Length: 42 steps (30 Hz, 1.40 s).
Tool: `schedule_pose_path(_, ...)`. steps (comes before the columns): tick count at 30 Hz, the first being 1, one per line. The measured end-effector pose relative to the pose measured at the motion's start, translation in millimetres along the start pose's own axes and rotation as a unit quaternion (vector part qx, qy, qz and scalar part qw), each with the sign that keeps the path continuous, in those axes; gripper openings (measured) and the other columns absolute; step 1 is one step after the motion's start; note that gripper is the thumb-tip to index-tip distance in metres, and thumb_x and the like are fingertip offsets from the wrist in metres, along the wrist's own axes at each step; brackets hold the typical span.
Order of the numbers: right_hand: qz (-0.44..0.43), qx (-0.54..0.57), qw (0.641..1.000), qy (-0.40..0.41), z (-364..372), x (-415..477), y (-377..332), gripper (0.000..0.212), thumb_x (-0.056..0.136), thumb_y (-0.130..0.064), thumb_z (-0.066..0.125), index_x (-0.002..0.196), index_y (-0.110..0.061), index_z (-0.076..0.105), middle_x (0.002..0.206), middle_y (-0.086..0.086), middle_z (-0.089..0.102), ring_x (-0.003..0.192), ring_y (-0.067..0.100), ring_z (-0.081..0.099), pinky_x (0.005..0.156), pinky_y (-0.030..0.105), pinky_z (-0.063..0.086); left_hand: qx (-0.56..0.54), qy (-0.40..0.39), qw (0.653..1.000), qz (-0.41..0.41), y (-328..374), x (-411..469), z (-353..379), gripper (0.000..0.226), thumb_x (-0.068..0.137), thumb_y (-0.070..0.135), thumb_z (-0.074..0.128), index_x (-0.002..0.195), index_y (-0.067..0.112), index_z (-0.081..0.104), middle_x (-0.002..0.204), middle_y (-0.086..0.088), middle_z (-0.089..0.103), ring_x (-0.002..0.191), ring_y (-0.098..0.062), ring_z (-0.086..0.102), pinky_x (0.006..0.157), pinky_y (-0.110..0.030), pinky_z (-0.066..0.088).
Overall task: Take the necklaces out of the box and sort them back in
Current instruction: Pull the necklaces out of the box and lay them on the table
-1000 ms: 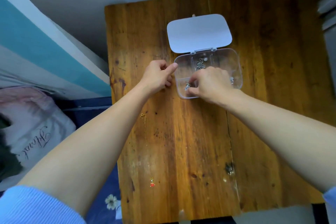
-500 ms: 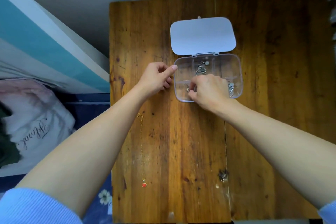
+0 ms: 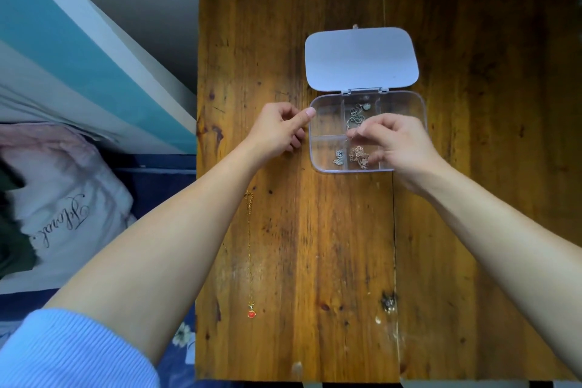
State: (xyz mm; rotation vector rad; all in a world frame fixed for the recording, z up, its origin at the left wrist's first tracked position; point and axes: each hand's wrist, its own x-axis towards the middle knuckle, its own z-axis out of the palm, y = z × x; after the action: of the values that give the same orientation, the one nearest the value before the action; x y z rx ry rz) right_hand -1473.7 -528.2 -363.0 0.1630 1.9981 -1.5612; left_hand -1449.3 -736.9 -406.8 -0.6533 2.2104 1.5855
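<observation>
A clear plastic box (image 3: 321, 164) with several compartments lies on the wooden table (image 3: 315, 246), its white lid (image 3: 361, 60) folded back. Inside are a silver necklace (image 3: 357, 115) in the far middle compartment, a small silver necklace (image 3: 338, 157) and a rose-gold necklace (image 3: 359, 155) in the near ones. My right hand (image 3: 396, 148) hovers over the box, its fingertips pinching the chain of the silver necklace. My left hand (image 3: 278, 131) is curled, thumb pressed against the box's left wall. A gold necklace (image 3: 249, 249) with a red pendant lies stretched out on the table beside my left forearm.
The table's left edge runs beside a bed with a pink pillow (image 3: 63, 198) and teal-striped bedding (image 3: 63, 50). A dark knot (image 3: 388, 302) marks the wood near the front right. A white wall lies beyond the table's far edge.
My right hand has lifted from the near left compartment and moved back to the far middle one, uncovering the rose-gold and small silver necklaces. My left hand stays at the box's left wall.
</observation>
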Motion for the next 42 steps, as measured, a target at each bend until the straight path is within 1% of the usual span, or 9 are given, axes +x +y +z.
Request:
schedule_pose_path(6,0.059,0.200,0.977,0.050,-17.5,4.1,-9.8,0.006,0.086,-0.008,0.063,0.086,-0.011,0.067,0.070,0.002,0.073,0.075,0.019,0.071,0.060,0.025,0.052,0.004,0.003,1.000,-0.003,9.2,-6.6,0.6,0.028,0.092,0.039,0.060,0.084,0.012,0.062,0.073,-0.008,0.068,0.059,-0.016,0.062,0.057,-0.032,0.053)
schedule_pose_path(9,0.080,0.244,0.965,0.059,-29.2,7.4,-14.8,0.011,0.087,-0.009,0.063,0.096,-0.010,0.068,0.075,0.002,0.074,0.077,0.018,0.072,0.058,0.025,0.052,0.081,0.111,0.988,0.065,17.9,-14.6,8.0,0.013,0.089,0.029,0.066,0.085,0.017,0.063,0.076,-0.002,0.067,0.069,-0.017,0.060,0.063,-0.032,0.052)
schedule_pose_path(12,0.096,0.274,0.955,0.066,-41.9,7.5,-17.4,0.014,0.086,-0.010,0.064,0.099,-0.011,0.070,0.081,0.003,0.075,0.079,0.017,0.072,0.059,0.026,0.054,0.192,0.172,0.949,0.180,30.3,-25.5,22.3,0.007,0.085,0.019,0.065,0.091,0.015,0.066,0.082,0.002,0.063,0.076,-0.017,0.058,0.066,-0.029,0.045)
schedule_pose_path(15,0.111,0.289,0.947,0.083,-52.2,7.1,-17.6,0.017,0.085,-0.011,0.066,0.101,-0.012,0.068,0.087,0.003,0.076,0.083,0.016,0.072,0.060,0.025,0.054,0.332,0.119,0.891,0.286,34.8,-27.6,42.1,0.016,0.085,0.023,0.065,0.096,0.013,0.069,0.097,-0.007,0.064,0.094,-0.025,0.056,0.076,-0.033,0.038)
schedule_pose_path(21,0.137,0.315,0.934,0.100,-63.1,6.6,-15.1,0.015,0.084,-0.011,0.068,0.099,-0.014,0.066,0.088,0.002,0.077,0.083,0.016,0.073,0.057,0.021,0.052,0.485,0.056,0.820,0.298,32.8,-18.5,74.8,0.032,0.089,0.045,0.057,0.108,0.023,0.071,0.106,-0.006,0.058,0.104,-0.028,0.046,0.088,-0.043,0.031)
schedule_pose_path(27,0.126,0.343,0.924,0.114,-78.0,5.3,-15.7,0.011,0.083,-0.012,0.071,0.092,-0.015,0.065,0.088,0.005,0.077,0.083,0.017,0.074,0.055,0.021,0.053,0.422,0.051,0.861,0.279,32.5,-12.8,72.1,0.025,0.094,0.027,0.054,0.101,0.017,0.075,0.097,-0.007,0.057,0.096,-0.028,0.047,0.080,-0.040,0.034)
schedule_pose_path(34,0.050,0.282,0.942,0.175,-93.4,-0.2,-24.4,0.013,0.081,-0.010,0.073,0.091,-0.016,0.068,0.088,0.006,0.077,0.086,0.019,0.074,0.055,0.021,0.052,0.047,0.037,0.989,0.135,51.1,-22.3,49.8,0.015,0.091,0.022,0.061,0.084,0.011,0.069,0.090,-0.003,0.070,0.085,-0.015,0.062,0.076,-0.031,0.049)
schedule_pose_path(38,0.040,0.271,0.941,0.201,-90.3,-5.9,-29.4,0.014,0.077,-0.011,0.076,0.090,-0.016,0.071,0.086,0.005,0.077,0.084,0.017,0.074,0.053,0.020,0.050,-0.212,-0.030,0.976,0.048,62.3,-36.9,28.8,0.022,0.094,0.015,0.058,0.076,0.006,0.064,0.090,-0.015,0.074,0.087,-0.023,0.071,0.078,-0.035,0.056)
schedule_pose_path(42,0.040,0.255,0.943,0.212,-78.7,-20.0,-26.0,0.014,0.077,-0.011,0.077,0.089,-0.015,0.072,0.083,0.004,0.077,0.079,0.014,0.073,0.052,0.018,0.048,-0.290,-0.042,0.956,0.025,58.4,-54.8,11.3,0.022,0.097,0.018,0.056,0.080,0.007,0.067,0.075,-0.009,0.072,0.071,-0.024,0.072,0.063,-0.027,0.058)
